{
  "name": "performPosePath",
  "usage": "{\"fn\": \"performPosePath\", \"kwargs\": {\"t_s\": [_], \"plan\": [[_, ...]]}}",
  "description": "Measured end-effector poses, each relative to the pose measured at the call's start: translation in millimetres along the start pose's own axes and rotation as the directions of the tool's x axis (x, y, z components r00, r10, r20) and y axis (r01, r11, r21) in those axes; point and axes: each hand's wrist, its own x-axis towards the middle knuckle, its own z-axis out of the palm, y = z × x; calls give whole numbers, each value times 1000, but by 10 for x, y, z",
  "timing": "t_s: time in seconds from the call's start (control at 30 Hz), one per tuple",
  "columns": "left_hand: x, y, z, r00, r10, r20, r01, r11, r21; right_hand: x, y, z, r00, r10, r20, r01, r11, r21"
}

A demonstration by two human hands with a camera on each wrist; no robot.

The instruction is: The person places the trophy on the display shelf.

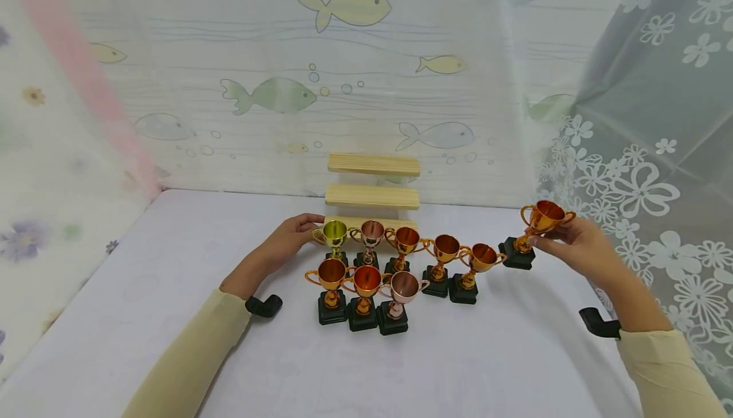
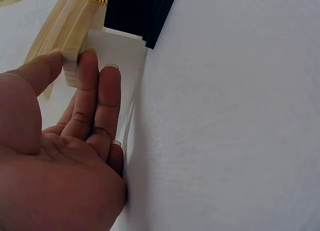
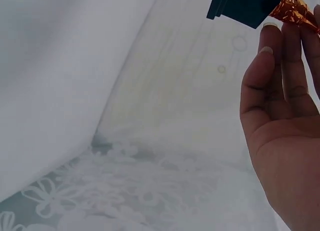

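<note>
My right hand (image 1: 586,249) grips a small copper-coloured trophy (image 1: 546,216) by its stem, at the right side of the table. The black base of that trophy (image 3: 250,6) shows at the top of the right wrist view. My left hand (image 1: 286,240) is at the left end of a tiered wooden stand (image 1: 372,196). In the left wrist view, its thumb and fingers (image 2: 87,91) pinch the end of a wooden slat (image 2: 75,41). Close beside those fingers is the black base (image 2: 132,13) of a gold trophy (image 1: 335,233), in front of the stand.
Several more trophies stand in two rows before the stand, among them a pale pink one (image 1: 403,287) at the front and a copper one (image 1: 481,257) at the right end. A white cloth covers the table (image 1: 487,361). Patterned curtains (image 1: 275,30) hang behind and at both sides.
</note>
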Motion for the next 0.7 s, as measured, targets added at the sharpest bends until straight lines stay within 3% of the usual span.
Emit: {"fn": "performPosePath", "kwargs": {"t_s": [0.27,0.5,0.7], "plan": [[8,-1,4,1000,-7,2,7,1000,-19,309,-261,-113,991,132,11,-132,991,-3],[-6,29,-3,1000,-14,-2,14,1000,-12,616,-466,-81,984,178,16,-177,984,-27],[-9,33,7,1000,-14,-1,14,1000,-4,865,-680,4,976,215,22,-215,976,15]]}}
